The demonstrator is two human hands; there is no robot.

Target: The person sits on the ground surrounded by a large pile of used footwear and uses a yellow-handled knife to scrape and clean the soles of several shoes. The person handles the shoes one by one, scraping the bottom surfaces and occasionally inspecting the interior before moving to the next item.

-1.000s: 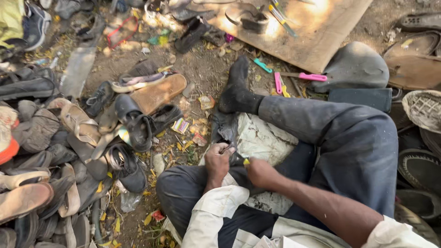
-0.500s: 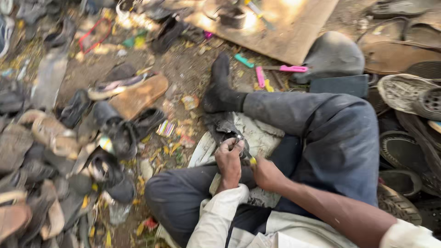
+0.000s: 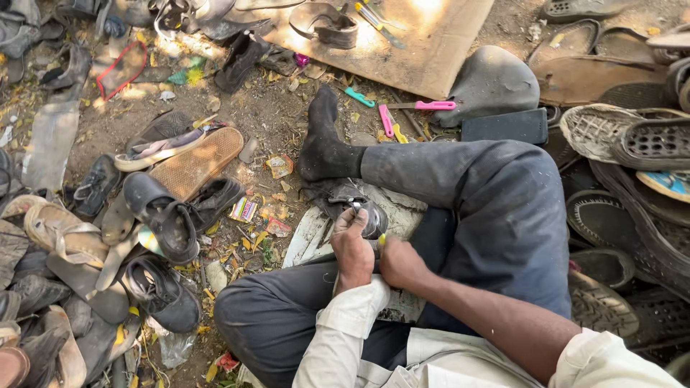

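1. Carefully, I judge, is how this work should go: the left hand [image 3: 352, 248] is clamped on a worn dark grey leather shoe [image 3: 352, 205], and that firm pinch should keep the piece from twisting.
2. Meanwhile the right hand [image 3: 399, 263] is closed around a small yellow-tipped tool [image 3: 382, 239]; short, controlled strokes seem wisest, angled away from the left fingers.
3. Resting on a dirty white cloth [image 3: 313, 233] over the lap, just beside the black-socked foot [image 3: 321, 147], the shoe looks scuffed, creased and dusty.
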